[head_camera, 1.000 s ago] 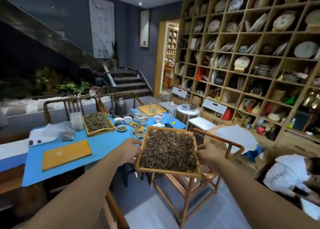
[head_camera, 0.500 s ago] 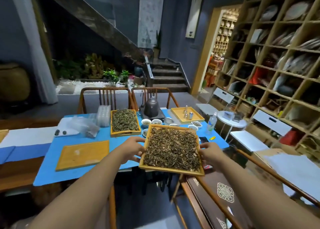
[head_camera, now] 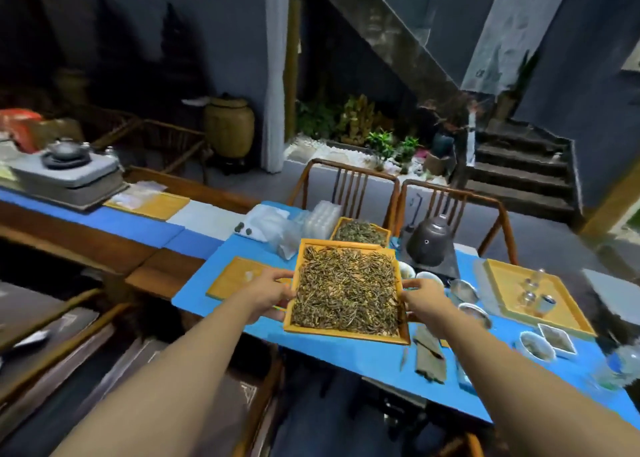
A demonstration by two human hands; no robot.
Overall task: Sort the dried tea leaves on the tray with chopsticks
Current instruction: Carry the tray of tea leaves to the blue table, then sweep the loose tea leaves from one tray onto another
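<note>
I hold a square wooden tray [head_camera: 346, 335] heaped with dried brown tea leaves [head_camera: 346, 290] above the blue-covered table [head_camera: 346, 356]. My left hand [head_camera: 268, 292] grips the tray's left rim and my right hand [head_camera: 424, 297] grips its right rim. A second tray of greener tea leaves [head_camera: 360, 231] rests on the table just behind it. A dark pair of sticks, possibly chopsticks [head_camera: 429, 349], lies on a small brown mat [head_camera: 427, 363] near my right forearm; blur keeps me from being sure.
An empty flat wooden tray [head_camera: 235, 276] lies left of my hands. A dark kettle [head_camera: 431, 240], small white cups [head_camera: 427, 278], a strainer [head_camera: 464, 290] and a tray with glassware [head_camera: 533, 299] crowd the right. Two wooden chairs [head_camera: 349, 186] stand behind the table.
My view has swung left and the tray has moved with both hands from beside the table to over its blue cloth, in front of the second tray.
</note>
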